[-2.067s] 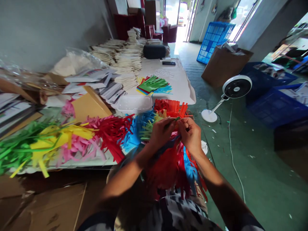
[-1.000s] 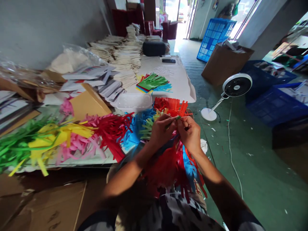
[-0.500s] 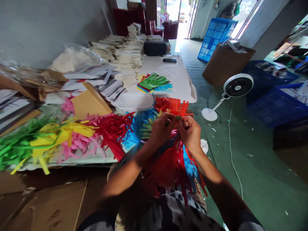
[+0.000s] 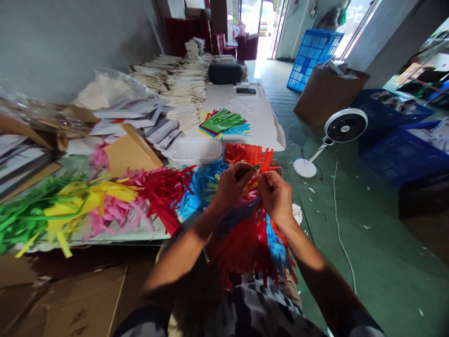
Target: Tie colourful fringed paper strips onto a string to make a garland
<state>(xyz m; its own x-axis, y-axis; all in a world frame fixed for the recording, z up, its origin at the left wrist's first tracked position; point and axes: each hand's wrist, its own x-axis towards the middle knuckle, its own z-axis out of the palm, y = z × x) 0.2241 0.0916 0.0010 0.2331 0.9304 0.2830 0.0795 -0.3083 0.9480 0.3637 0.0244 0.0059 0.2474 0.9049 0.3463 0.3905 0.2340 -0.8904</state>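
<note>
My left hand (image 4: 229, 187) and my right hand (image 4: 277, 196) meet in front of me, both closed in a pinch on the top of a bundle of fringed paper strips (image 4: 245, 243). The bundle is mostly red with blue strands and hangs down over my lap. A small green bit shows between my fingertips. Just behind my hands lie more fringed paper pieces in red (image 4: 249, 154), blue (image 4: 196, 187) and green. A long garland of green, yellow, pink and red fringes (image 4: 87, 201) stretches left across the table edge.
A white table (image 4: 266, 126) carries a clear plastic box (image 4: 194, 150), a flat pile of cut coloured paper (image 4: 222, 122), stacks of cream paper, envelopes and a phone. A white fan (image 4: 342, 128) with its cord stands on the green floor at right. Blue crates and cardboard boxes lie beyond.
My hands have stayed together on the bundle, shifting slightly up and left while the fingers work at its top. The hanging strips sway a little.
</note>
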